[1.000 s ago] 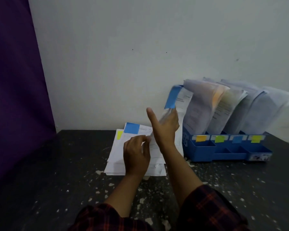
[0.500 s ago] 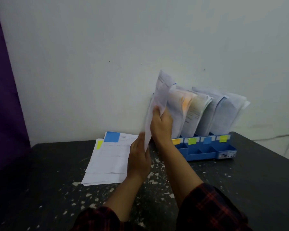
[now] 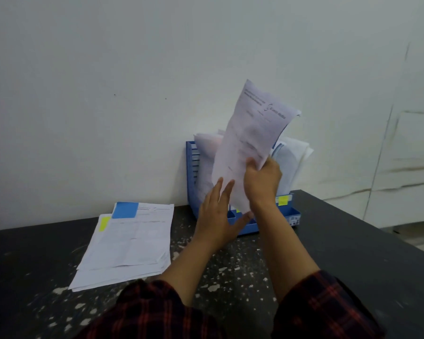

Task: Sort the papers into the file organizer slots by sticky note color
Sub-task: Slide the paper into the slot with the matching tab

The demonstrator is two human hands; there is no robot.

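Note:
My right hand (image 3: 262, 179) grips a white printed paper (image 3: 252, 133) by its lower right edge and holds it upright in front of the blue file organizer (image 3: 192, 167). The paper's sticky note is hidden. My left hand (image 3: 216, 216) is open, fingers spread, touching the paper's lower left edge. The organizer stands against the wall with several papers in its slots; one yellow label (image 3: 283, 200) shows at its front right, the others are covered. A stack of papers (image 3: 130, 243) lies flat on the left, with a blue sticky note (image 3: 124, 209) on top and a yellow sticky note (image 3: 104, 223) below.
The dark speckled table (image 3: 340, 253) ends at its right edge near a pale floor. A white wall (image 3: 108, 94) stands directly behind the organizer. Red plaid sleeves (image 3: 323, 307) fill the bottom of the view.
My right hand has carried the paper to the right, across the front of the organizer slots. My left hand has left the stack and come up to the paper's lower edge.

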